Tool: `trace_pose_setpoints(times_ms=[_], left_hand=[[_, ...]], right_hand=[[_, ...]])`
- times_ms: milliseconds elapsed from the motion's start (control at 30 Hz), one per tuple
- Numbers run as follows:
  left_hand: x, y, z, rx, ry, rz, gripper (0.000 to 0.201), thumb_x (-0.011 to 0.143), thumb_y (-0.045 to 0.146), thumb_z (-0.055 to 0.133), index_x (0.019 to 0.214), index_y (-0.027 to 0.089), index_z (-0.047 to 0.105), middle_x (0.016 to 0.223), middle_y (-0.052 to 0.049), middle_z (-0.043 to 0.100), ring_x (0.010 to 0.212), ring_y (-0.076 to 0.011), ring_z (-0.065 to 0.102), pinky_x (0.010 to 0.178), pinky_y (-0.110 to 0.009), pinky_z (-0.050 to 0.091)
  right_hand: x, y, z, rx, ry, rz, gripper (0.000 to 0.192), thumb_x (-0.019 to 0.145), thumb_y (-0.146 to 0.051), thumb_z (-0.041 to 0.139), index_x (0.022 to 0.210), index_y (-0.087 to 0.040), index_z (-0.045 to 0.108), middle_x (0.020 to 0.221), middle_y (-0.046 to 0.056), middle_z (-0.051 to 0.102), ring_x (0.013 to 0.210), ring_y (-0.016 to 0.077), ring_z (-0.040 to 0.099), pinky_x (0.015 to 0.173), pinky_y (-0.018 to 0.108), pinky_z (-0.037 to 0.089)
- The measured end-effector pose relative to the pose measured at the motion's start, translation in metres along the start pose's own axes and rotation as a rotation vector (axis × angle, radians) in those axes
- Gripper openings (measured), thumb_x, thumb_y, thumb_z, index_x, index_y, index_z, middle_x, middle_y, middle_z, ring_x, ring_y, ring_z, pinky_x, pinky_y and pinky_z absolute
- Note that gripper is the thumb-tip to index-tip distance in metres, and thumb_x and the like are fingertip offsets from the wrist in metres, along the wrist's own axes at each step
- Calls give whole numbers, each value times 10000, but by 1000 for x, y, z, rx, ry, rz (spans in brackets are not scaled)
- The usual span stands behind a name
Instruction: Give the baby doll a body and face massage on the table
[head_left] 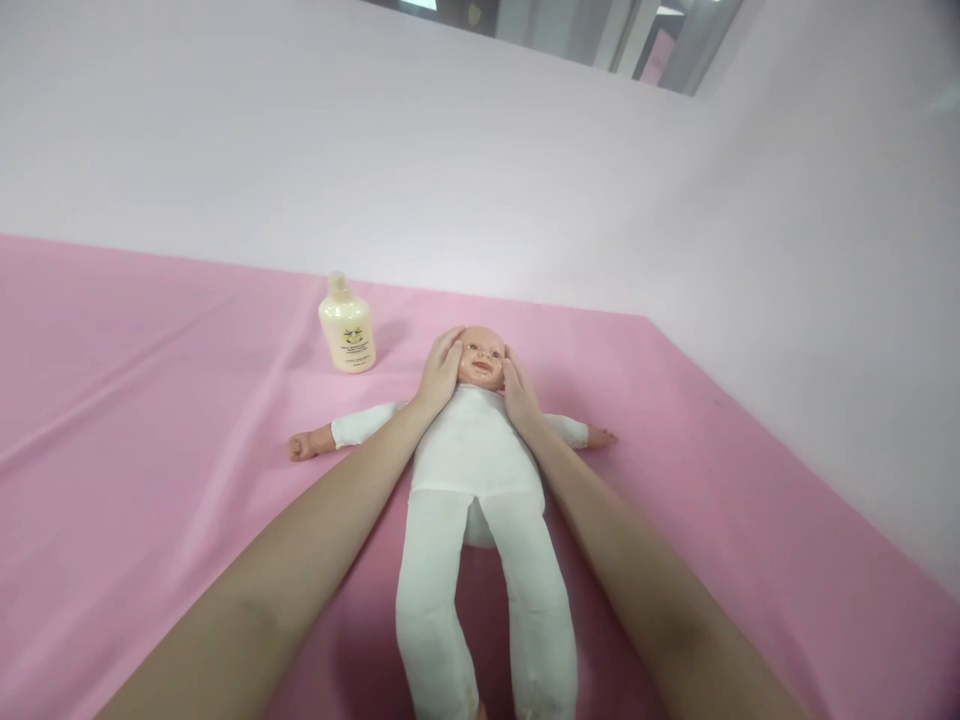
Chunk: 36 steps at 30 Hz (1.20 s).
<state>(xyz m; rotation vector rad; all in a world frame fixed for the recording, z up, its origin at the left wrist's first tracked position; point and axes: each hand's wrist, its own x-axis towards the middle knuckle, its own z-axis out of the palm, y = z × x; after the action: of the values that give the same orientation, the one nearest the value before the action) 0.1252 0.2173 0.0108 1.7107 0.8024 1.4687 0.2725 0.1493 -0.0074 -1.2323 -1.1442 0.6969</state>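
Observation:
A baby doll [474, 455] in a white suit lies on its back on the pink sheet [150, 420], arms spread, legs toward me. My left hand [441, 372] rests flat against the left side of the doll's head. On the other side of the head my right hand [517, 392] presses against the cheek. Both hands cup the head between them, fingers together. A cream lotion bottle [346, 326] stands upright just left of the doll's head, a little beyond my left hand.
The pink sheet covers the whole surface and ends at pale pink walls [480, 150] behind and to the right. A glass opening [570, 30] shows above the back wall.

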Motion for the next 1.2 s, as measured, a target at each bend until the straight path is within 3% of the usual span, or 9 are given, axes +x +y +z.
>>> trace_pose_setpoints(times_ms=[733, 1200], left_hand=[[1, -6, 1, 8, -12, 48, 385, 963, 372, 388, 1261, 193, 554, 1352, -88, 547, 1298, -180, 479, 1169, -376, 322], [3, -18, 6, -11, 5, 51, 394, 962, 411, 396, 1269, 218, 551, 1348, -73, 558, 1291, -178, 493, 1152, -364, 353]], right_hand=[[2, 4, -3, -64, 12, -6, 604, 904, -601, 390, 1445, -331, 383, 1506, -57, 413, 1446, 200, 303, 1208, 467, 262], [-4, -13, -5, -105, -9, 41, 623, 911, -595, 373, 1469, -319, 337, 1541, -40, 360, 1425, 188, 339, 1184, 425, 309]])
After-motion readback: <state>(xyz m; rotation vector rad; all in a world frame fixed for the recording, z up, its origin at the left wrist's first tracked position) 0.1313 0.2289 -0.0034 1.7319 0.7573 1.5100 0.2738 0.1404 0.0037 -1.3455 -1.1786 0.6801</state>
